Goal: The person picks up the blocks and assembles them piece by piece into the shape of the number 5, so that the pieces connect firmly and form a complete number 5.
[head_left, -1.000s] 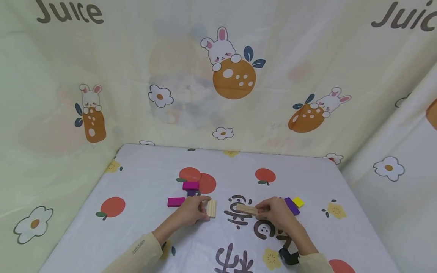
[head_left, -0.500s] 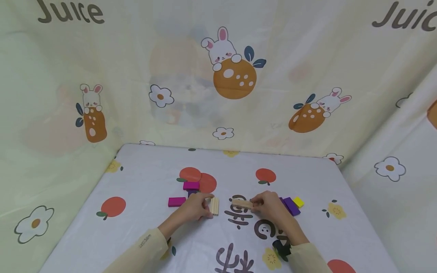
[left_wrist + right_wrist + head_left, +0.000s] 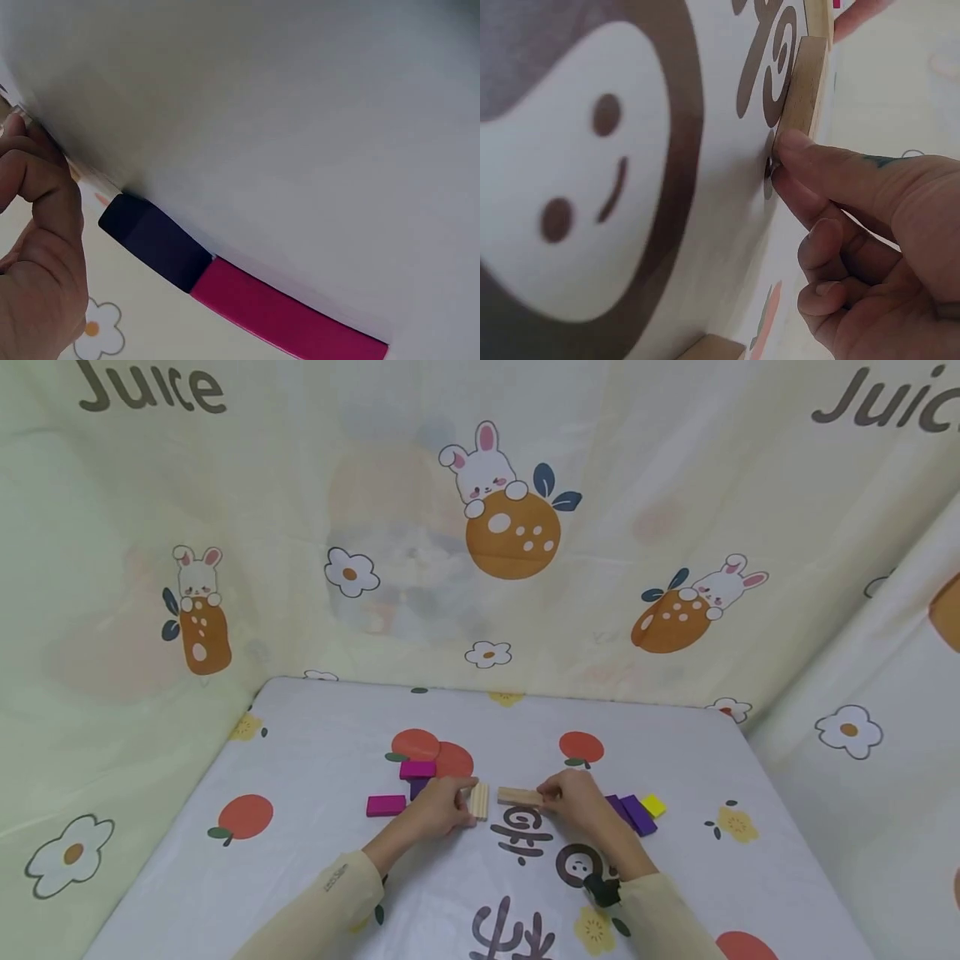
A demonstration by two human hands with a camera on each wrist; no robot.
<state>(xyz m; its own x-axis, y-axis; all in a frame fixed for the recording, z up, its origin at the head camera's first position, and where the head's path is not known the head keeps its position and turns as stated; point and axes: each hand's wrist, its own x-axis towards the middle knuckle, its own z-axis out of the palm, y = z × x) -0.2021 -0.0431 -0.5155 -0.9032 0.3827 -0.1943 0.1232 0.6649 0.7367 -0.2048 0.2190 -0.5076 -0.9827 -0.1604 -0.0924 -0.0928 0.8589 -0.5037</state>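
Note:
In the head view, my left hand [image 3: 442, 806] holds a small bundle of plain wooden blocks [image 3: 479, 802] by its two ends, thumb near and fingers far. My right hand [image 3: 577, 797] pinches the right end of a wooden block [image 3: 519, 797] lying crosswise, its other end pointing at the bundle with a narrow gap between. Thumb and index finger grip that block [image 3: 801, 90] low over the cloth in the right wrist view, the other fingers curled below. In the left wrist view the left hand [image 3: 37, 225] shows at the left edge, its fingertips partly hidden.
Left of the left hand lie two magenta blocks [image 3: 386, 806] and a dark purple block [image 3: 154, 240]. Purple blocks [image 3: 639, 815] and a yellow block [image 3: 654, 806] lie right of the right hand. A printed cloth [image 3: 315, 735] covers the table, with patterned curtains [image 3: 405, 635] behind.
Both hands have moved slightly away from me and toward each other, carrying their wooden blocks. The gap between the blocks has narrowed. The coloured blocks have stayed put.

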